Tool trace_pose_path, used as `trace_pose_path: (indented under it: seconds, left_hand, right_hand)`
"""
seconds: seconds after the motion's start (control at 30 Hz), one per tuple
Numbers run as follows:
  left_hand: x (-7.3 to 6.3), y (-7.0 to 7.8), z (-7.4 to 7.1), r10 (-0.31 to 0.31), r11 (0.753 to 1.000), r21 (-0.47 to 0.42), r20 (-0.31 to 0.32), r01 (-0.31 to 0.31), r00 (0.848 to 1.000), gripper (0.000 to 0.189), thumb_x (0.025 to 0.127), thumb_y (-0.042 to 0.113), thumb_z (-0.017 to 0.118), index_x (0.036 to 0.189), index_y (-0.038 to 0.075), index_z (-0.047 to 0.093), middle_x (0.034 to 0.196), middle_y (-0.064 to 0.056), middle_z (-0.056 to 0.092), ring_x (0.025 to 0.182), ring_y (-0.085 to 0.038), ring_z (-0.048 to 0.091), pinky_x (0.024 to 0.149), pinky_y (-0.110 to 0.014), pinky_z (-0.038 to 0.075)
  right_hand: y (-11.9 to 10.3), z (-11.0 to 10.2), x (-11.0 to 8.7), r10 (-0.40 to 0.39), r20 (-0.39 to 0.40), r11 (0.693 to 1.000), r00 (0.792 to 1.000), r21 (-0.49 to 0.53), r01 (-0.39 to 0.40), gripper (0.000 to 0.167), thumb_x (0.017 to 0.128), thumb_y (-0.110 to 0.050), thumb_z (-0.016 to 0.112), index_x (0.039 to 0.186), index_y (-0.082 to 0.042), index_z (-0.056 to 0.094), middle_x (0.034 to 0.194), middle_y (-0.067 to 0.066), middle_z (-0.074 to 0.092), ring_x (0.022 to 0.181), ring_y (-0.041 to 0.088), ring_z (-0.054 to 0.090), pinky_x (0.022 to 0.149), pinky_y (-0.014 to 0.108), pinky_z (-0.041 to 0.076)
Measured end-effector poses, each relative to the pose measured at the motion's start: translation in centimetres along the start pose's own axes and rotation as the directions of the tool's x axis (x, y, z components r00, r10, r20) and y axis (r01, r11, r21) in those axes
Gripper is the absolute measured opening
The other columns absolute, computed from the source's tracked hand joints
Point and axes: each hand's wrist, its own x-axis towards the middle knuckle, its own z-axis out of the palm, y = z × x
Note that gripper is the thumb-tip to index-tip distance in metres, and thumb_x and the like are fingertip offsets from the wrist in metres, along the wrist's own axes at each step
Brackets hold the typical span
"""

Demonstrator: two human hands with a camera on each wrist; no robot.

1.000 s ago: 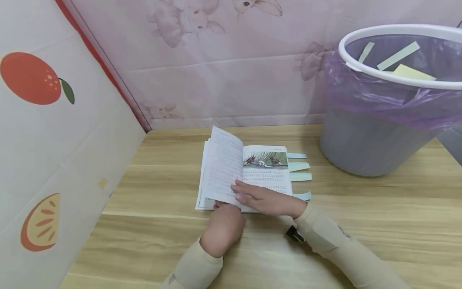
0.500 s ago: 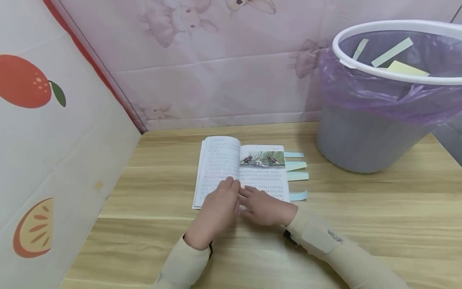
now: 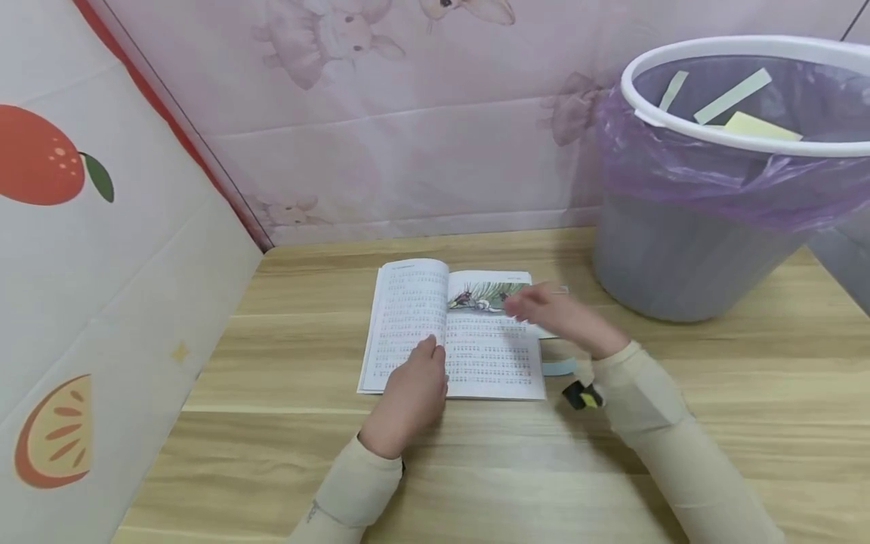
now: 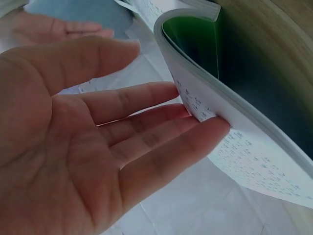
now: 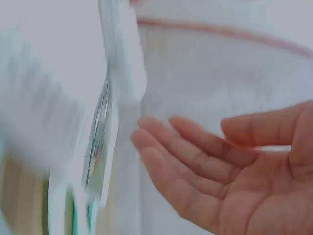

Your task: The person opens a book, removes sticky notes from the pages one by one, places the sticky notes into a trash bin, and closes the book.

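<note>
An open book (image 3: 492, 363) lies on the wooden table, with printed text on both pages and a coloured picture at the top of the right page. My left hand (image 3: 416, 393) rests on the left page beside the spine. In the left wrist view its fingertips press against the page (image 4: 264, 161), thumb apart and fingers extended. Over the right page's outer edge hovers my right hand (image 3: 567, 317), holding nothing; the right wrist view shows its fingers (image 5: 195, 171) relaxed beside the blurred book. A pale blue sticky strip (image 3: 559, 368) juts from that edge; the strips above it are mostly hidden by the hand.
At the back right stands a grey bin (image 3: 680, 257) with a purple liner and white rim, paper strips (image 3: 732, 96) inside. A pink printed wall (image 3: 408, 174) closes the back, and a white panel (image 3: 149, 302) the left side.
The lifted left page has come down flat. My left hand has moved from under it to on top, and my right hand has left the spine for the right page's outer edge.
</note>
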Motion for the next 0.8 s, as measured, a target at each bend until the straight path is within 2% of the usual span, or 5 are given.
trace_pose_path:
  seconds: [0.07, 0.2, 0.4, 0.57, 0.8]
  left_hand:
    - [0.0, 0.1, 0.1, 0.002, 1.0, 0.012, 0.002, -0.002, 1.0, 0.038, 0.089, 0.008, 0.063, 0.117, -0.015, 0.054, 0.128, -0.028, 0.052, 0.117, -0.036, 0.054, 0.081, -0.042, 0.055]
    - [0.1, 0.1, 0.2, -0.01, 1.0, 0.009, 0.014, 0.009, 1.0, 0.039, 0.09, 0.011, 0.064, 0.118, -0.016, 0.054, 0.129, -0.029, 0.051, 0.117, -0.037, 0.054, 0.083, -0.043, 0.055]
    - [0.3, 0.3, 0.0, -0.023, 1.0, 0.005, 0.033, 0.022, 0.999, 0.038, 0.092, 0.01, 0.06, 0.119, -0.016, 0.053, 0.13, -0.03, 0.049, 0.117, -0.038, 0.054, 0.08, -0.043, 0.056]
    - [0.4, 0.4, -0.2, -0.037, 0.999, -0.001, 0.057, 0.037, 0.998, 0.038, 0.093, 0.008, 0.058, 0.121, -0.017, 0.052, 0.132, -0.031, 0.048, 0.12, -0.038, 0.052, 0.082, -0.043, 0.055]
    - [0.5, 0.4, 0.0, -0.055, 0.998, -0.013, 0.081, 0.056, 0.995, 0.037, 0.094, 0.007, 0.057, 0.121, -0.017, 0.052, 0.132, -0.031, 0.047, 0.119, -0.038, 0.052, 0.08, -0.044, 0.056]
  right_hand:
    - [1.1, -1.4, 0.1, 0.127, -0.046, 0.987, 0.991, 0.11, -0.121, 0.038, 0.103, -0.013, 0.038, 0.125, 0.015, 0.051, 0.12, 0.032, 0.058, 0.11, 0.042, 0.058, 0.095, 0.046, 0.048]
    - [2.7, -2.5, 0.5, 0.274, -0.009, 0.944, 0.962, 0.193, -0.267, 0.042, 0.102, -0.012, 0.036, 0.129, 0.02, 0.043, 0.124, 0.035, 0.054, 0.115, 0.043, 0.056, 0.097, 0.044, 0.048]
    - [3.4, -2.4, 0.9, 0.285, 0.018, 0.944, 0.958, 0.17, -0.284, 0.043, 0.101, -0.013, 0.038, 0.125, 0.022, 0.047, 0.125, 0.034, 0.054, 0.117, 0.042, 0.055, 0.098, 0.047, 0.046]
    - [3.6, -2.4, 1.1, 0.282, -0.001, 0.937, 0.959, 0.215, -0.275, 0.042, 0.099, -0.009, 0.036, 0.128, 0.021, 0.044, 0.128, 0.034, 0.052, 0.119, 0.042, 0.054, 0.099, 0.046, 0.045]
    - [3.8, -2.4, 1.3, 0.332, -0.019, 0.915, 0.943, 0.25, -0.317, 0.042, 0.1, -0.01, 0.036, 0.13, 0.019, 0.044, 0.127, 0.033, 0.053, 0.119, 0.041, 0.054, 0.097, 0.044, 0.047]
